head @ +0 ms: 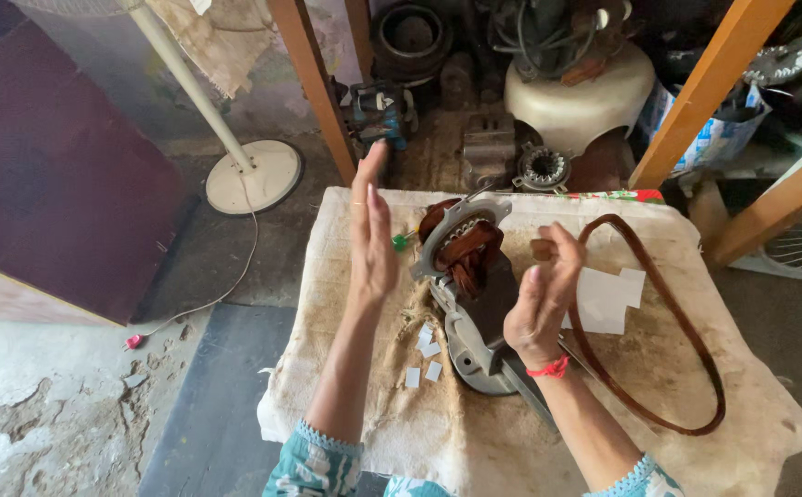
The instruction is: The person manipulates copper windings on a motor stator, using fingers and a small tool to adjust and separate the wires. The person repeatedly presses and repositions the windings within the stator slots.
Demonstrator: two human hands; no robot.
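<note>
My left hand (371, 241) is raised flat and open, holding nothing; my right hand (541, 299) curls around a loop of brown wire coil (686, 340) beside the motor stator (468, 276) at the middle of the cloth-covered worktop (696, 433). White paper slips (609, 299) lie by my right hand, smaller ones (426, 354) nearer the front edge.

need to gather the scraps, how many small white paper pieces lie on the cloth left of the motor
4 small paper pieces: two beside the motor stator near its middle, two lower down toward the person, all below the left hand. More may be hidden under the stator or the right hand.
</note>
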